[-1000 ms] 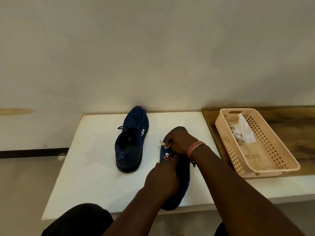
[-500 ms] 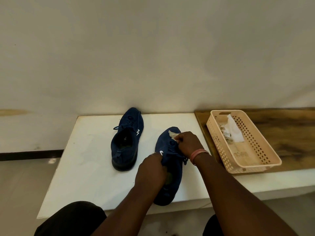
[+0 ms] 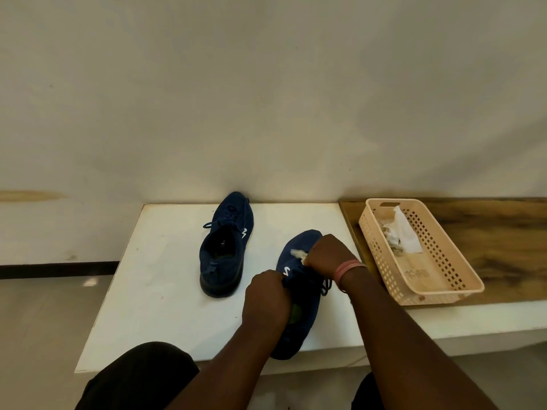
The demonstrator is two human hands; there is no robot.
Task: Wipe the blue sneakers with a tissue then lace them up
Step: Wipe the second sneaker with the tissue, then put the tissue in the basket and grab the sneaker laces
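Two navy blue sneakers lie on a white table (image 3: 154, 291). The far sneaker (image 3: 226, 244) stands alone near the wall, toe away from me. The near sneaker (image 3: 299, 294) lies in front of me with its heel over the table's front edge. My left hand (image 3: 266, 294) grips the near sneaker at its collar. My right hand (image 3: 328, 255) pinches a small white tissue (image 3: 298, 253) and presses it on the sneaker's upper near the toe. Dark laces hang loose below my right wrist.
A beige perforated plastic basket (image 3: 444, 279) with crumpled white tissues (image 3: 399, 235) sits to the right on a wooden board (image 3: 503, 241). A plain wall rises behind the table. My dark-clothed knees are below the front edge.
The near sneaker has turned upright from lying on its side. My right hand with the tissue has slid from its side to the toe area and a little back.
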